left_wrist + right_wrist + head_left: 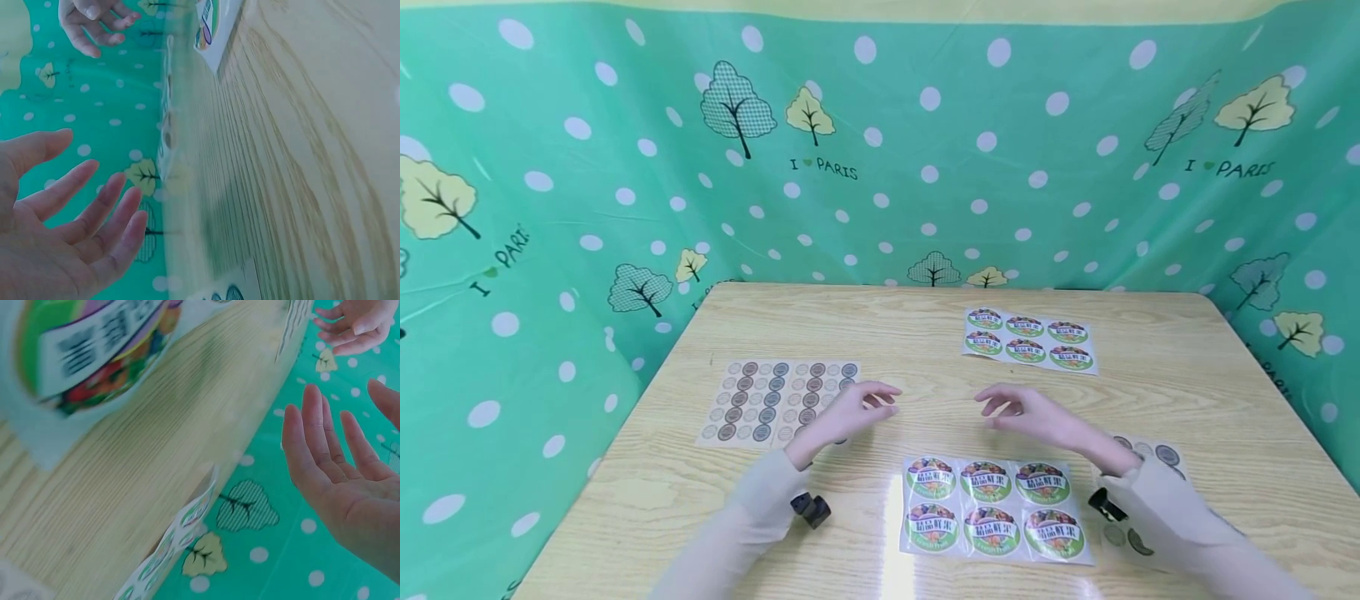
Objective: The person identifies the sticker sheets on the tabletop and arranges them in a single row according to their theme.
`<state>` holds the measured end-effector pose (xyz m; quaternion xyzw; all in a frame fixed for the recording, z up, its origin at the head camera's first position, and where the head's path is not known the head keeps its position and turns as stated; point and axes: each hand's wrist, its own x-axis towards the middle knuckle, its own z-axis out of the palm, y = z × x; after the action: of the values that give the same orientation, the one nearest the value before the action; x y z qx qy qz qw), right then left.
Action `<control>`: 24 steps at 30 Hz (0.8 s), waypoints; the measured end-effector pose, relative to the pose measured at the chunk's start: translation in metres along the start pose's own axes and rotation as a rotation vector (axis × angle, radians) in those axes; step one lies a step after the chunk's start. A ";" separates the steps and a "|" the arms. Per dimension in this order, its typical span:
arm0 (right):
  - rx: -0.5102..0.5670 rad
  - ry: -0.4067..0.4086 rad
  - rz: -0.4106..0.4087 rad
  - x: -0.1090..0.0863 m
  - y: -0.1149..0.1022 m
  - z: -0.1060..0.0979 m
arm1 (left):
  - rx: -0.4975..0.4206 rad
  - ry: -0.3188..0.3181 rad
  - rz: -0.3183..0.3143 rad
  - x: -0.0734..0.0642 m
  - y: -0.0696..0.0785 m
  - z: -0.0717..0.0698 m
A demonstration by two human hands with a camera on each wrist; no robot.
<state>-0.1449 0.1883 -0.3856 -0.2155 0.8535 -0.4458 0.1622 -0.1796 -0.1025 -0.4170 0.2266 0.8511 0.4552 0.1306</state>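
Note:
My left hand [857,410] hovers over the table beside a sheet of small round brown and grey stickers [752,404], fingers loosely bent and holding nothing. Facing it, my right hand [1022,410] is raised with relaxed fingers and nothing in them. Between the forearms, near the front, lies a sheet of oval fruit stickers [992,508] in two rows. Another fruit sticker sheet [1030,340] lies farther back, behind the right hand. In the left wrist view the left hand [75,231] has its fingers spread; the right wrist view shows the right hand [344,469] likewise.
Under the right forearm is a partly covered sheet of round stickers [1167,455]. The wooden table [917,325] is backed by a green dotted curtain [880,150] with tree prints. Dark wrist cameras sit at both cuffs, the left one [811,510] close over the tabletop.

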 end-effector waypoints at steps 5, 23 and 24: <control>-0.014 0.030 0.021 -0.012 0.008 -0.009 | 0.009 -0.044 -0.001 0.009 0.008 0.010; -0.052 0.093 0.095 -0.052 0.023 -0.044 | 0.028 -0.130 0.057 0.041 0.041 0.043; -0.059 0.094 0.103 -0.054 0.024 -0.045 | 0.033 -0.134 0.060 0.042 0.042 0.044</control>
<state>-0.1254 0.2595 -0.3758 -0.1549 0.8830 -0.4210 0.1381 -0.1857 -0.0290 -0.4070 0.2842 0.8407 0.4284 0.1699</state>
